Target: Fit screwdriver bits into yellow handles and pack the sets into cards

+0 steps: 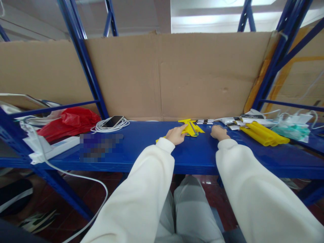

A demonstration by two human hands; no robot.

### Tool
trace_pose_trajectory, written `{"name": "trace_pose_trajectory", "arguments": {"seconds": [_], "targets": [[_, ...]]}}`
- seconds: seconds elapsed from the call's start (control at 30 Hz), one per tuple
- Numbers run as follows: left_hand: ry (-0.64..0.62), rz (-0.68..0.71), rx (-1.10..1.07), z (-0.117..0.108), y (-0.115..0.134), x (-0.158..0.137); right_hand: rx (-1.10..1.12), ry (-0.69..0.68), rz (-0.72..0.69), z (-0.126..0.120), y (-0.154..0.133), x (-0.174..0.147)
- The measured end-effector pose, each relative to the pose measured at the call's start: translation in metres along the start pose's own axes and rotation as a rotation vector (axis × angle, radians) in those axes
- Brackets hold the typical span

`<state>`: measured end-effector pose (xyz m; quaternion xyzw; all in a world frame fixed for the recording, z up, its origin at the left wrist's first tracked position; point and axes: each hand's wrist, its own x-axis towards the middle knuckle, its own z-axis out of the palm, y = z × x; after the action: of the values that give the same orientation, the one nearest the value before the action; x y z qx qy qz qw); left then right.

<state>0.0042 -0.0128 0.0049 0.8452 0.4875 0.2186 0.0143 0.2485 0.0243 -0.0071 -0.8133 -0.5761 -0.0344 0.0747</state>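
Note:
A yellow plane-shaped piece (pixel 191 128) with a grey stripe lies on the blue shelf top. My left hand (pixel 176 135) is over it, with the index finger stretched along its surface. More yellow shows on the other side of this hand, by the cuff. The thumb and other fingers are mostly hidden, and they appear to hold the piece down. To the right, apart from the yellow piece, my right hand (pixel 219 132) rests on the shelf with curled fingers. Tiny bits (pixel 210 127) lie beside its fingertips. What it pinches, if anything, cannot be made out.
Black-and-white striped strips (pixel 205 122) lie behind my hands. At right are yellow rolls (pixel 264 133), white packets (pixel 227 120) and a greenish plastic bag (pixel 291 131). On the left sit a phone (pixel 113 122) on coiled white cable, a red bag (pixel 71 122) and a white power strip (pixel 59 147). Cardboard (pixel 189 74) stands behind.

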Motion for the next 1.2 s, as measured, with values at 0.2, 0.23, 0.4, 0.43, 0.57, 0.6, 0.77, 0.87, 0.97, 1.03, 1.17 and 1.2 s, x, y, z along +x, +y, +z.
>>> {"name": "trace_pose_trajectory", "arguments": {"seconds": [0.2, 0.23, 0.4, 0.43, 0.57, 0.6, 0.77, 0.87, 0.97, 1.03, 1.17, 1.2], "targets": [[-0.006, -0.01, 0.003, 0.0, 0.0, 0.0, 0.027, 0.038, 0.007, 0.002, 0.002, 0.001], [-0.008, -0.008, 0.003, 0.0, 0.0, 0.0, 0.035, 0.039, 0.013, 0.002, 0.001, 0.001], [-0.012, -0.001, 0.007, 0.0, 0.0, 0.0, 0.073, 0.042, 0.004, -0.002, -0.002, -0.002], [-0.012, 0.0, 0.009, 0.0, 0.0, 0.0, 0.09, 0.05, -0.023, -0.003, -0.002, -0.002], [-0.016, -0.007, 0.013, 0.0, -0.001, 0.001, 0.2, 0.136, -0.145, -0.004, -0.008, 0.0], [-0.013, -0.008, 0.008, 0.0, -0.001, 0.001, 0.233, 0.158, -0.169, -0.004, -0.01, 0.0], [0.092, 0.014, -0.066, -0.002, -0.002, 0.002, 0.393, 0.217, -0.236, -0.003, -0.022, 0.0], [0.198, 0.019, -0.179, -0.005, -0.003, 0.004, 0.452, 0.233, -0.26, -0.002, -0.026, -0.002], [0.325, 0.025, -0.377, -0.007, -0.004, 0.012, 0.483, 0.228, -0.278, -0.003, -0.027, -0.003], [0.411, -0.006, -0.547, -0.008, -0.004, 0.019, 0.492, 0.223, -0.274, -0.004, -0.028, -0.004], [0.423, -0.187, -0.922, -0.012, -0.002, 0.027, 0.49, 0.227, -0.268, -0.006, -0.03, -0.005], [0.399, -0.243, -1.019, -0.014, -0.002, 0.027, 0.484, 0.231, -0.271, -0.006, -0.03, -0.005]]}}
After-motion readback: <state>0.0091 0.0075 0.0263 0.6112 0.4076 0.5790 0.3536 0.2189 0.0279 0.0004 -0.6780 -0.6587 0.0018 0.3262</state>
